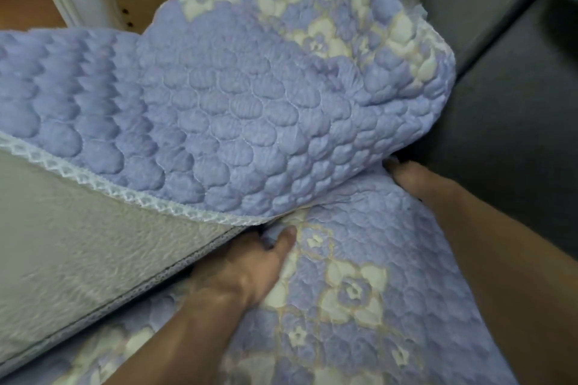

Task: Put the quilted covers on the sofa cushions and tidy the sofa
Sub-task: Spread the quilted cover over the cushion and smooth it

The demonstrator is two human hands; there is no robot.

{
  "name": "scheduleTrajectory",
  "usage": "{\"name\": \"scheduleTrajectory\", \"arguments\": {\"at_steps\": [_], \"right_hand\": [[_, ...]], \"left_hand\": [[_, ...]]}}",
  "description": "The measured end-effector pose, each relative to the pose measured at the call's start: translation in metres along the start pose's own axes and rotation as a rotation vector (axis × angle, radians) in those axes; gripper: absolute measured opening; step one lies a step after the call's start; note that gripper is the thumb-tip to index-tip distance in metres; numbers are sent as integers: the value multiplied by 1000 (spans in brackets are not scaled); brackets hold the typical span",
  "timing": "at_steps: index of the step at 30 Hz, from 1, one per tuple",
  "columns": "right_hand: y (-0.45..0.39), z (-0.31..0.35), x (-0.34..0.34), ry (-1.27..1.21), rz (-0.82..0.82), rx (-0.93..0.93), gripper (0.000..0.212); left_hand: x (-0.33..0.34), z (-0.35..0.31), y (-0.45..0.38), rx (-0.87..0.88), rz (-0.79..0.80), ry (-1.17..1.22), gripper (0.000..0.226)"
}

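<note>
- Two hands work one quilted cover (237, 109): my left hand (247, 266) pinches its fabric under the cushion (78, 259) edge.
- My right hand (416, 178), fingertips hidden, tucks beneath the fold; its grip I cannot tell.
- Cover half on; straightening and tidying remain.

left grip (247, 266): bare, no glove; right grip (416, 181): bare | forearms: bare, unsleeved

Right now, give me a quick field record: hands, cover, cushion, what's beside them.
left hand: pinches the quilted cover at the fold, thumb on top
right hand: fingers tucked under the rolled fold, grip hidden
quilted cover: lilac with cream flowers, folded back over the cushion
cushion: pale, part bare, lace trim along the cover edge
sofa: dark grey, to the right
</note>
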State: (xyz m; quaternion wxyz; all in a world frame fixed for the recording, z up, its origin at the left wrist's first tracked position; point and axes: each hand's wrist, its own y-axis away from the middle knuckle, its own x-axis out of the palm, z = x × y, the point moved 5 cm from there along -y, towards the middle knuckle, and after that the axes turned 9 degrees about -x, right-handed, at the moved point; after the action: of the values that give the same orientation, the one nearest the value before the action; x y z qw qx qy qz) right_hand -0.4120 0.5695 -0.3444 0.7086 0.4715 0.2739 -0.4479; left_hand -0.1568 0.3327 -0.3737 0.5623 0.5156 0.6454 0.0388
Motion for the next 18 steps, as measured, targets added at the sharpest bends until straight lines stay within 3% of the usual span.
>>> {"name": "scheduleTrajectory", "arguments": {"at_steps": [2, 6, 12, 14, 18], "right_hand": [[-8, -2, 4, 3, -60, -48, 60], [-20, -4, -2, 90, -194, -136, 49], [-12, -5, -21, 149, -315, -5, 42], [-16, -4, -21, 170, -317, 13, 44], [-34, -8, -16, 233, -394, 57, 39]], "left_hand": [[-4, -3, 3, 49, -109, -67, 103], [-1, -4, 13, 120, -280, -243, 97], [-5, -8, 41, 206, -507, -300, 63], [-6, -10, 46, 315, -523, -244, 47], [-5, -15, 43, 410, -476, -257, 58]]}}
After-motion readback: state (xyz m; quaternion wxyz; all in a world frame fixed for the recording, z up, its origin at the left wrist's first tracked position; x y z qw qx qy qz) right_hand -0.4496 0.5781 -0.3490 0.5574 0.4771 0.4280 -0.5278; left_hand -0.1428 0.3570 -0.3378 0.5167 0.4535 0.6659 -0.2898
